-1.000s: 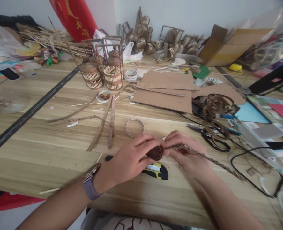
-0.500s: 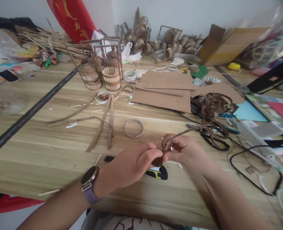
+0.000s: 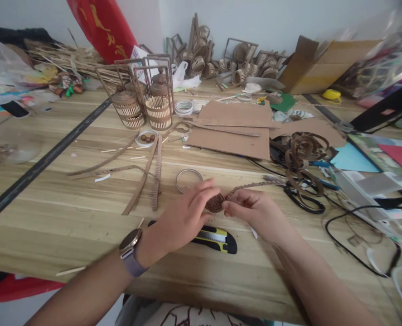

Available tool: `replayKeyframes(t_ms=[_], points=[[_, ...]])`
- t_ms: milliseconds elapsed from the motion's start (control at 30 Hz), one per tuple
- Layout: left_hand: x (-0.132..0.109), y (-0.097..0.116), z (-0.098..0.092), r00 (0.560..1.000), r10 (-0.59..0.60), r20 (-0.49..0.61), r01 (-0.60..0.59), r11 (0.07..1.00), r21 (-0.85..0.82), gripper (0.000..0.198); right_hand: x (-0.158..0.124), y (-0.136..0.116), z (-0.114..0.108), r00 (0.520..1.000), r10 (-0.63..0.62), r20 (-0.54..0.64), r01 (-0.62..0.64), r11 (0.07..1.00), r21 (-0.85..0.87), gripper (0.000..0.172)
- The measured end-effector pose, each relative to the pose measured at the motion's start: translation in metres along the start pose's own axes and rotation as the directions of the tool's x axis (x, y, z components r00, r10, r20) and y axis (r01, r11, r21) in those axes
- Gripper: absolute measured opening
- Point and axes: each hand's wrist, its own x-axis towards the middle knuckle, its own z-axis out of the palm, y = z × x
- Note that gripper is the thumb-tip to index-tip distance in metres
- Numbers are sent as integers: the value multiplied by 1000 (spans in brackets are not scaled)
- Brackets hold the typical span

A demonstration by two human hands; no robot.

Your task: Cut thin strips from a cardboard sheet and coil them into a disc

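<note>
A small coil of brown corrugated cardboard sits between my two hands, its wound edge facing up. My left hand, with a watch on the wrist, has its fingers and thumb round the coil's left side. With thumb and fingers, my right hand pinches the cardboard strip where it leaves the coil; the strip's tail runs right towards the scissors. Under my left hand lies a black and yellow utility knife. Just beyond my fingers is a thin ring, partly covered.
Cardboard sheets and a tangle of brown strips lie ahead. Small lidded buckets in frames stand at the back left. Loose strips and a ring with brown balls lie left. A black cable curls at right.
Both hands have moved slightly away from me with the coil, which now shows more of its face. The knife is more exposed, and my left hand covers part of the ring.
</note>
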Motion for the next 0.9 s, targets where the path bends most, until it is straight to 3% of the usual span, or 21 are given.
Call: replayKeyframes(t_ms=[133,333,500,700,900], points=[[-1,2,6,991,-127,-29,127,992,17,69,0,0,8,999,12,-47,-7,995,103,28],[-1,3,9,988,-133,-75,141,983,115,51,-5,-6,18,1000,24,-8,-23,993,116,27],[2,0,2,995,-100,-30,102,991,89,38,-7,-8,16,999,-42,-20,40,997,-68,34],[2,-2,0,995,-65,73,58,995,84,42,-8,-7,16,984,-178,-12,166,939,-300,36],[2,-4,2,994,-5,106,-10,991,133,34,-9,-8,15,969,-247,19,234,889,-392,37]])
